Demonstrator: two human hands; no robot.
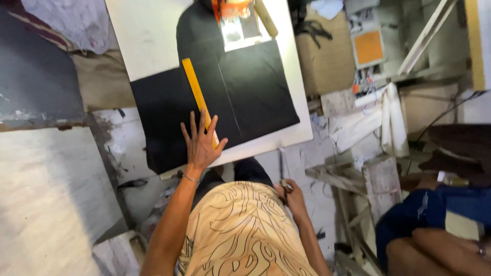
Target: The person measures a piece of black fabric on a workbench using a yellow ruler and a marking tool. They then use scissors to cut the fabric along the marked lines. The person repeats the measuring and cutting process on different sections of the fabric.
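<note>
A black cloth lies spread over a white table, with a thin chalk line across it. A long yellow ruler rests diagonally on the cloth. My left hand presses flat on the ruler's near end, fingers spread. My right hand is down by my side below the table's edge, closed on a small thin tool that looks like scissors or a marker.
A wooden roller and a bright orange-and-white item sit at the table's far end. A cardboard box and wooden scraps crowd the right. Another person's legs in blue shorts are at lower right.
</note>
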